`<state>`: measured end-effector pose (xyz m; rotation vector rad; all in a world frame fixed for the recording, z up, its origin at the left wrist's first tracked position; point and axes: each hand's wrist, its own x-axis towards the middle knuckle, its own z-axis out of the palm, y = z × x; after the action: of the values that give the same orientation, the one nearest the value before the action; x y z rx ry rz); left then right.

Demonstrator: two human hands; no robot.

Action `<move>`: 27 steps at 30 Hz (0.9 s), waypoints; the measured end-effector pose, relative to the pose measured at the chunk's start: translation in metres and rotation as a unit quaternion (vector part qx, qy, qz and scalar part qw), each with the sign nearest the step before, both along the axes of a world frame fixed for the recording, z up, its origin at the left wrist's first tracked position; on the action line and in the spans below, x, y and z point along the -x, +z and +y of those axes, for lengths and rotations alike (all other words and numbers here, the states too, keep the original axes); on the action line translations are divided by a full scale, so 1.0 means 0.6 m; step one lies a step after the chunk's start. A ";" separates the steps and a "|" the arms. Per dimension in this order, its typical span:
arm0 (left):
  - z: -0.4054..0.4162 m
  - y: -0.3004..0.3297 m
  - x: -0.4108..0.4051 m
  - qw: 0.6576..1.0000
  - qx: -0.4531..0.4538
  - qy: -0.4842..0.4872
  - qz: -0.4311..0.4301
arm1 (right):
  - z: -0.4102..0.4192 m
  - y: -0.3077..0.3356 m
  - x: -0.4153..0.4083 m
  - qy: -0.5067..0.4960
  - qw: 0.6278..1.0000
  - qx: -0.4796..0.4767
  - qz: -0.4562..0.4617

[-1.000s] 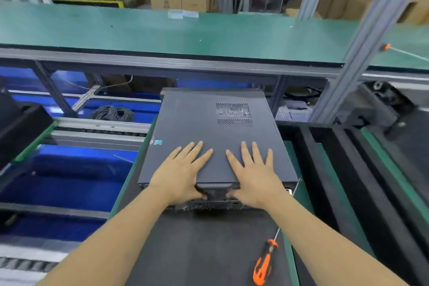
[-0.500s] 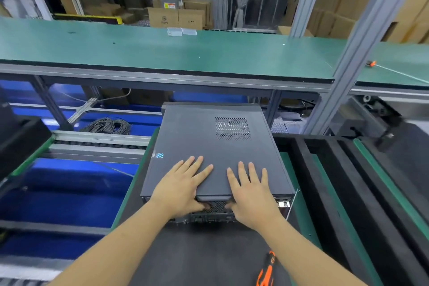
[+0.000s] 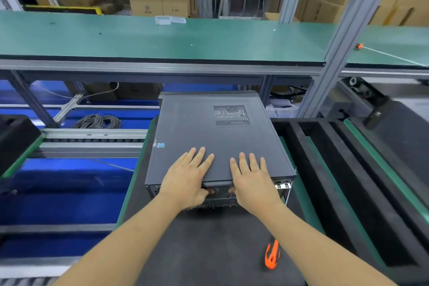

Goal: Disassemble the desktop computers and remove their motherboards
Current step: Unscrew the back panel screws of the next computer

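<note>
A desktop computer (image 3: pixel 213 141) is found lying on its side on the dark mat (image 3: pixel 209 246) of the workstation, rear end towards the person, with the side panel (image 3: pixel 204 137) uppermost and the vent grille (image 3: pixel 232 115) towards the far right. The left hand (image 3: pixel 186 179) and the right hand (image 3: pixel 251 180) are laid flat on the near part of the panel, fingers straight and spread, while both thumbs are hooked under the panel's rear lip; nothing is clenched and no tool is held. Compared with one second ago, the panel is seen to have been drawn a little towards the person: more of the perforated rear face and a slot bracket at the right corner are now exposed below its edge, though part of this difference may be owed to the camera's own shift. The hands have kept the same placement throughout. It is judged that the panel has been released from its catches and is being slid off, so the opening step is under way and the motherboard, not visible, remains inside. An orange-handled screwdriver (image 3: pixel 272 255) lies on the mat near the right forearm, untouched. The green conveyor (image 3: pixel 162 39) runs across behind.
</note>
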<state>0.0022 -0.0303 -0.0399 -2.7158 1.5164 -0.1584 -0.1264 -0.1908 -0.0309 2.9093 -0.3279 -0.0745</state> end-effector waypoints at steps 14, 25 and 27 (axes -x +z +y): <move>0.027 0.002 -0.013 1.000 -0.005 -0.026 0.017 | -0.024 -0.005 0.007 0.017 0.998 -0.011 -0.054; 0.047 0.014 0.037 0.996 0.080 -0.009 -0.024 | 0.026 0.000 0.027 -0.049 0.999 0.007 -0.012; 0.057 0.016 0.030 0.996 0.088 -0.019 -0.025 | 0.037 0.004 0.030 -0.036 0.999 0.025 0.009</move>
<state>-0.0158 0.0041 -0.0300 -2.7899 1.6146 -0.3765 -0.1443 -0.1687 -0.0287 2.8464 -0.4248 -0.1016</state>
